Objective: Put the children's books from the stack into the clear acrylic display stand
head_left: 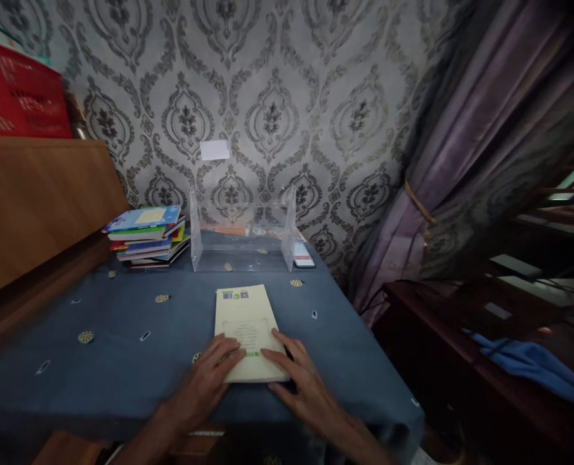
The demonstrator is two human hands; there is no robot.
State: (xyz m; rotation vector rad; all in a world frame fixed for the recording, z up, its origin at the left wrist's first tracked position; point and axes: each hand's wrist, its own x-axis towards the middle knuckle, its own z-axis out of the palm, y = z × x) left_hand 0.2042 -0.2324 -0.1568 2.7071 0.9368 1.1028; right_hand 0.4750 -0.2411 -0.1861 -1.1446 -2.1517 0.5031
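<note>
Closed cream book (248, 329), flat on the blue-clothed desk (122, 336), near its front edge. Long axis runs from the person toward the wall, far end leaning slightly left; the small printed marks sit at that far end. Left hand (209, 378) and right hand (299, 381) lie flat, fingers spread, on its near corners, gripping nothing. The book is unlifted, well apart from the clear acrylic stand (243, 232) and the stack of books (146, 236) beyond.

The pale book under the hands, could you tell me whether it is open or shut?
Shut: the pale book lies flat, cover up, no pages spread; the left hand and right hand rest on it.
</note>
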